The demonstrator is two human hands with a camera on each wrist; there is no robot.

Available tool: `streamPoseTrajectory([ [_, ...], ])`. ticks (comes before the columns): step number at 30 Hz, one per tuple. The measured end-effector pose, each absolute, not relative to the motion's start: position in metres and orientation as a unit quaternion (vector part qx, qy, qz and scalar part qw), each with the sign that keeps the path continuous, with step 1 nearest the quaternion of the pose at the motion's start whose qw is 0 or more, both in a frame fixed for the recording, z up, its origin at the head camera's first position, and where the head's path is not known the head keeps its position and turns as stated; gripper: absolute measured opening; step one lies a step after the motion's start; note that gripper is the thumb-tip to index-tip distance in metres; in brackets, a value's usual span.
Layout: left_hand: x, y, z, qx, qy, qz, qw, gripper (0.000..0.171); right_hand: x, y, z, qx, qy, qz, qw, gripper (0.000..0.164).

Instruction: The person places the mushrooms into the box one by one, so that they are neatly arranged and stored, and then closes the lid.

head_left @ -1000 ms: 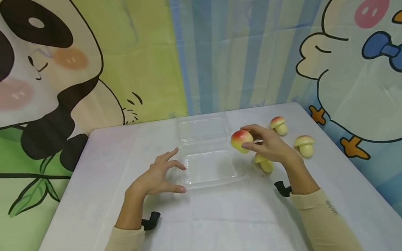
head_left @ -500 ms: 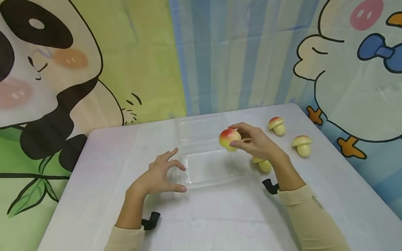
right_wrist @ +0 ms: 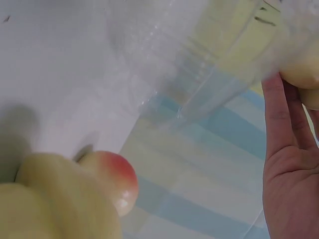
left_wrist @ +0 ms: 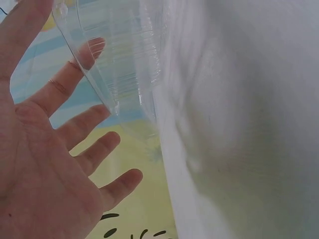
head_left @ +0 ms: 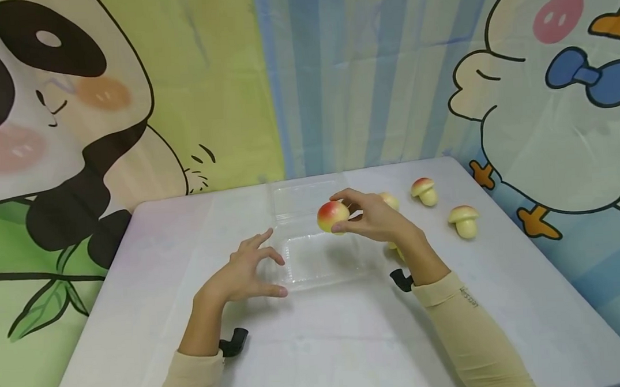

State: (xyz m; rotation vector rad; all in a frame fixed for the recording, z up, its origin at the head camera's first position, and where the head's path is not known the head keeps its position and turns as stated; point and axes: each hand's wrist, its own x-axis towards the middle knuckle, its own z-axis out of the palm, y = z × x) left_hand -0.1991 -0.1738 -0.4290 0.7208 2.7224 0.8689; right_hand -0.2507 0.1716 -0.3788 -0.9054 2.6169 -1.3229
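Note:
My right hand (head_left: 375,216) pinches a toy mushroom (head_left: 332,215) with a red and yellow cap. It holds the mushroom above a clear plastic box (head_left: 320,262), whose hinged lid (head_left: 305,199) lies open at the back. In the right wrist view, the held mushroom (right_wrist: 305,67) shows at the right edge, partly cut off. My left hand (head_left: 248,271) is at the box's left side with fingers spread. In the left wrist view, the clear box wall (left_wrist: 119,59) stands by the thumb and index finger; whether they touch it I cannot tell.
To the right are more toy mushrooms: one at the back (head_left: 424,191), a paler one (head_left: 464,221), one behind my right hand (head_left: 390,200) and one mostly hidden by my wrist (head_left: 398,252). The white table (head_left: 316,343) meets a printed cloth backdrop (head_left: 326,77).
My right hand has carried the mushroom leftward, from the box's right side to over the box. My left hand has stayed in place. A mushroom behind the right hand has come into view.

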Motion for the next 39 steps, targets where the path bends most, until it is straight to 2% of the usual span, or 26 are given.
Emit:
streamPoseTrajectory([
  [11, -0.199, -0.174, -0.425, 0.244, 0.921, 0.285, 0.101, 0.057, -0.260, 0.154, -0.384, -0.295, 0.859, -0.417, 0.048, 0.060],
  [19, -0.199, -0.172, -0.423, 0.242, 0.923, 0.281, 0.098, 0.056, -0.263, 0.144, -0.385, -0.287, 0.882, -0.372, 0.030, 0.055],
  [39, -0.198, -0.171, -0.422, 0.239, 0.926, 0.277, 0.098, 0.053, -0.262, 0.109, -0.402, -0.276, 0.902, -0.327, 0.051, 0.056],
])
